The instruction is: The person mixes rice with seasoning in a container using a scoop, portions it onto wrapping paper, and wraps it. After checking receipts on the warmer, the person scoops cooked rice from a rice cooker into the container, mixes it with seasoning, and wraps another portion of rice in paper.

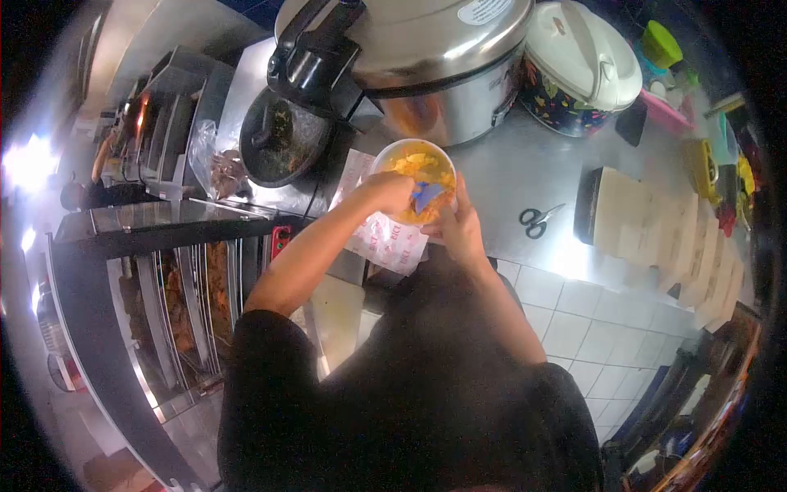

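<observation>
A round white tub point(450, 182) with yellow and orange food inside stands over a sheet of white paper with red print point(392, 243). My left hand point(388, 192) reaches over the tub's near left rim, its fingers closed around something blue point(425, 195) inside the tub; the blue thing's full shape is hidden. My right hand point(461, 225) is wrapped against the tub's right side, with the thumb near the rim.
A large steel cooker point(459, 90) and a patterned pot with a white lid point(582, 66) stand behind. A stone mortar point(283, 148) is at the left. Black scissors point(537, 221) and stacked brown boxes point(631, 217) lie right. Food trays point(184, 303) are at the lower left.
</observation>
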A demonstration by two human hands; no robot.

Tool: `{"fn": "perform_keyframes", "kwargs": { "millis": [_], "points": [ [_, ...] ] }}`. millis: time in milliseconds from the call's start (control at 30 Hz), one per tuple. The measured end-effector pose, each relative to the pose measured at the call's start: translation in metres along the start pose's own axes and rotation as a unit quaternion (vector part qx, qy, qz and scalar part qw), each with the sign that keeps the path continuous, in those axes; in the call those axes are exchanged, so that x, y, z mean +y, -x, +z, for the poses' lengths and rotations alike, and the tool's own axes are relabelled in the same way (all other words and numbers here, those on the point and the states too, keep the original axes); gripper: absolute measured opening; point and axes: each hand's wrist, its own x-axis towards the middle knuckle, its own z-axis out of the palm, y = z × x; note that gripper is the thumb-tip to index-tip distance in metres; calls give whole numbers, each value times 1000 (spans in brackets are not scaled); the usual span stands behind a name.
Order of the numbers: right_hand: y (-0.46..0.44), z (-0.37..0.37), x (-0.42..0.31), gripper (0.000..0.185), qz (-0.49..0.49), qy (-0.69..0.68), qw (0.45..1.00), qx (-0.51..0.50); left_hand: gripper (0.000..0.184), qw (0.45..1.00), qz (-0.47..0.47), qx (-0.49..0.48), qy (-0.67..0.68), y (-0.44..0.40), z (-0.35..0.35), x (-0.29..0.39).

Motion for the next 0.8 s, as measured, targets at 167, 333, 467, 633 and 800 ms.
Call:
{"fn": "perform_keyframes", "kwargs": {
  "millis": [167, 333, 467, 633, 800],
  "points": [
    [-2, -3, 2, 66, 12, 5, 1000, -22, 33, 971, -48, -127, 196, -4, -16, -8],
    [-4, -9, 4, 68, 31, -1, 999, -40, 36, 990, -46, 132, -19, 26, -12, 7],
    [-2, -11, -1, 69, 28, 34, 998, -43, 35, 964, 38, 246, -95, 44, -22, 17],
    [2, -10, -12, 68, 40, 25, 998, -39, 33, 987, -116, 73, -84, 13, -14, 12],
    [-2, -11, 5, 67, 23, 0, 999, -37, 28, 998, -54, 23, 38, 4, 2, 6]
  ]
}}
